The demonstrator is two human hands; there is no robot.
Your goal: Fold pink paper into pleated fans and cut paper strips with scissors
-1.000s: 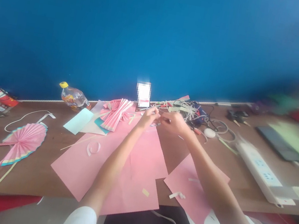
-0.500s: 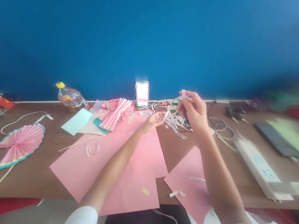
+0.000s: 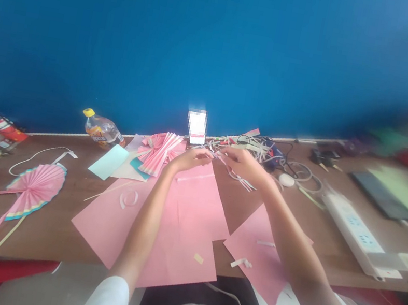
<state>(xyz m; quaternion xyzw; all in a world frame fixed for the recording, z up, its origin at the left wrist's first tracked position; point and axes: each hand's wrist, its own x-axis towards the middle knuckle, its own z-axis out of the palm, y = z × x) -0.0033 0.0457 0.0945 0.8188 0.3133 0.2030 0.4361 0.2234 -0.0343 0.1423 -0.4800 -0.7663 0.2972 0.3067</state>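
My left hand is over the far edge of the large pink sheets, its fingers bent and close together; what lies between them is too small to tell. Just to its right, my right hand reaches down at the near side of a heap of paper strips, its fingers pinched by a thin pale strip. The hands almost meet. A folded pink paper fan lies left of my left hand. A smaller pink sheet with white scraps is partly under my right forearm.
An open pink fan and a bottle with a yellow cap are on the left. A pale blue card lies near the bottle. On the right are a white power strip, cables and a dark flat device.
My right hand has come down and left to the strips. My left hand has shifted slightly left, its fingers curling more. The view has moved a little.
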